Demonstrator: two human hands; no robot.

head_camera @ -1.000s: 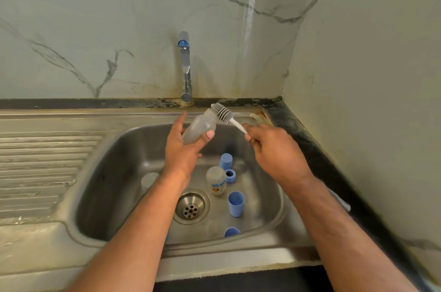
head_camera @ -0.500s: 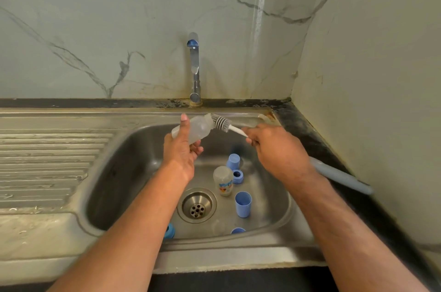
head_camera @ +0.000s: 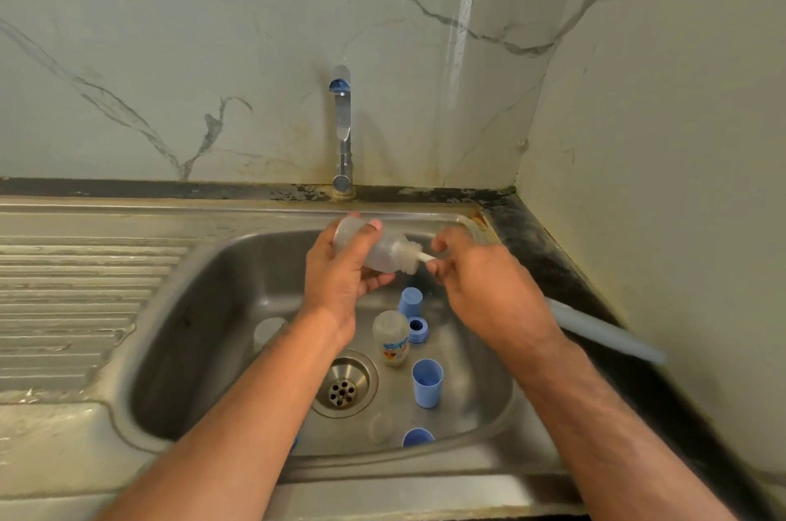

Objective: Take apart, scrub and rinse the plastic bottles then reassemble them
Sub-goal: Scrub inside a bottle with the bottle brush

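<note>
At the bottom of the frame our two forearms reach up over the steel sink (head_camera: 489, 473). In its basin, lower centre, lie the loose parts: blue caps (head_camera: 426, 383), a blue ring (head_camera: 417, 328) and a second bottle (head_camera: 391, 336) beside the drain (head_camera: 343, 387). At mid-frame our left hand (head_camera: 340, 278) wraps the clear plastic bottle (head_camera: 376, 250), held on its side above the basin with its mouth to the right. Our right hand (head_camera: 480, 286) pinches the white stem of the bottle brush (head_camera: 425, 258), whose head is hidden inside the bottle; its pale blue handle trails to the right edge.

We judge the scrubbing step is in hand. Next calls for working the brush in and out, then rinsing under the tap (head_camera: 342, 129), which shows no water running.

Beyond, a dark worn ledge meets marbled wall panels (head_camera: 170, 52) that turn a corner at upper right.
</note>
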